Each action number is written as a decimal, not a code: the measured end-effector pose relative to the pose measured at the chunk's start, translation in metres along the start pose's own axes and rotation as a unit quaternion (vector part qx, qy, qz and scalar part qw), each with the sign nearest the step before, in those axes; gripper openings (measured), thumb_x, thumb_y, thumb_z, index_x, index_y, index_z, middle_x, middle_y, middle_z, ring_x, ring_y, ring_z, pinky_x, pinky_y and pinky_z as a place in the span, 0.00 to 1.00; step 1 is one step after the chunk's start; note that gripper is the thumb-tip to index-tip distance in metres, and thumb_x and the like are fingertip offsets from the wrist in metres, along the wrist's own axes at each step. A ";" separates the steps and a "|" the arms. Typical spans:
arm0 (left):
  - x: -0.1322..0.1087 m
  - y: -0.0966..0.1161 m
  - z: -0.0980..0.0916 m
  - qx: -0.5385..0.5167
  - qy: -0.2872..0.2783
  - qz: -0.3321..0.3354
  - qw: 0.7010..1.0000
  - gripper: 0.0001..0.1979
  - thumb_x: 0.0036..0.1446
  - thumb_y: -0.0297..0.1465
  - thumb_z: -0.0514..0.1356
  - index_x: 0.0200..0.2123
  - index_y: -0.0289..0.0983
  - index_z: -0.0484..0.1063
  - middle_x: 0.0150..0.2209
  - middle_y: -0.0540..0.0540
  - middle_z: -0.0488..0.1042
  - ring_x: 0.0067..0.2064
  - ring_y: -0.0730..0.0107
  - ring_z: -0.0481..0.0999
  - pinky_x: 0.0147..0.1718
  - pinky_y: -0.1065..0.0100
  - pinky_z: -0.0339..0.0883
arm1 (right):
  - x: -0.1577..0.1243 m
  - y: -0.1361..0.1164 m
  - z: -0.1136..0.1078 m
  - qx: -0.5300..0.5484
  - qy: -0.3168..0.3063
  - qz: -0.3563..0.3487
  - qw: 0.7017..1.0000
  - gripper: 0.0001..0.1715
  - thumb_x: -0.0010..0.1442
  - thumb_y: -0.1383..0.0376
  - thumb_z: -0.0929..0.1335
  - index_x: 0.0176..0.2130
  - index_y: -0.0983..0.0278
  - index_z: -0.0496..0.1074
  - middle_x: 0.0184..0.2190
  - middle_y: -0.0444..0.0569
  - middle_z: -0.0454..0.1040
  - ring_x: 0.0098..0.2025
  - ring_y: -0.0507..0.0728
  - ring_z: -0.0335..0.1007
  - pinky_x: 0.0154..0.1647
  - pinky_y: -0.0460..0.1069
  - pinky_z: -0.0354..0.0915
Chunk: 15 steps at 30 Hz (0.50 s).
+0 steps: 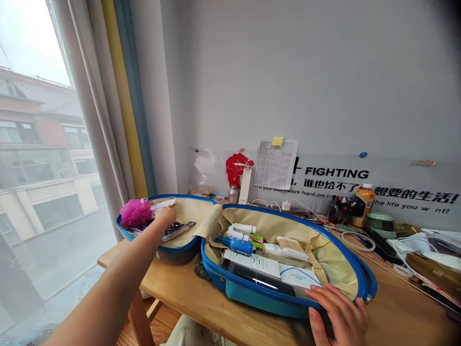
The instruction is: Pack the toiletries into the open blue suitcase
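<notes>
A blue suitcase (284, 305) lies open on the table, its cream-lined halves side by side. My left hand (164, 216) reaches into the left half, closed around a white packet (162, 204) whose exact kind I cannot make out. Beside it sit a pink bath puff (136, 212) and a dark flat package (179, 231). My right hand (338, 310) has its fingers spread over the near rim of the right half. In that half lie a blue bottle (240, 246), a wooden-toothed comb or brush (292, 246), a white box (298, 276) and a black case (252, 275).
The wooden table (403, 307) carries the suitcase. To the right are an orange-labelled bottle (363, 202), a green-lidded jar (380, 223), cables and a brown pouch (432, 269). Behind the suitcase stands a small glass jar (233, 194). A curtain (90, 105) hangs at the left window.
</notes>
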<state>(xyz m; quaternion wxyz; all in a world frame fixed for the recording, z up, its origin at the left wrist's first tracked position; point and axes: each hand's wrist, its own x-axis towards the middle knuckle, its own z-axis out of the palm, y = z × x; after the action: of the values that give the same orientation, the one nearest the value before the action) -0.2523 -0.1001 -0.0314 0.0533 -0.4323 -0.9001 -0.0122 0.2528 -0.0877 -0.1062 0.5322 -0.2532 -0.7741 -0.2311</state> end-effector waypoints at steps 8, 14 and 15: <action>-0.006 0.009 -0.032 -0.061 0.117 -0.006 0.991 0.20 0.64 0.39 0.56 0.56 0.38 0.66 0.59 0.40 0.65 0.57 0.56 0.68 0.55 0.48 0.63 | 0.000 0.000 -0.001 0.002 -0.011 0.016 1.000 0.14 0.65 0.57 0.60 0.39 0.59 0.71 0.34 0.48 0.77 0.43 0.60 0.71 0.60 0.61 0.48; -0.005 0.023 -0.046 -0.094 0.122 0.015 0.988 0.21 0.65 0.40 0.54 0.59 0.40 0.63 0.60 0.40 0.64 0.56 0.57 0.68 0.54 0.50 0.65 | -0.003 0.000 0.000 0.010 -0.010 0.026 1.000 0.13 0.65 0.58 0.60 0.39 0.59 0.71 0.35 0.48 0.77 0.44 0.60 0.70 0.59 0.61 0.49; -0.005 0.026 -0.044 -0.092 0.111 0.016 0.989 0.21 0.65 0.40 0.54 0.59 0.39 0.63 0.59 0.40 0.65 0.56 0.57 0.68 0.54 0.50 0.65 | -0.002 0.000 0.000 0.011 -0.008 0.024 1.000 0.13 0.65 0.58 0.60 0.39 0.59 0.71 0.35 0.49 0.77 0.45 0.60 0.70 0.59 0.61 0.49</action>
<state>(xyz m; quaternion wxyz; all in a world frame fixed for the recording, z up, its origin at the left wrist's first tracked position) -0.2255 -0.0906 0.0110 0.1132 -0.4453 -0.8767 -0.1422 0.2535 -0.0880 -0.1085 0.5342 -0.2679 -0.7743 -0.2080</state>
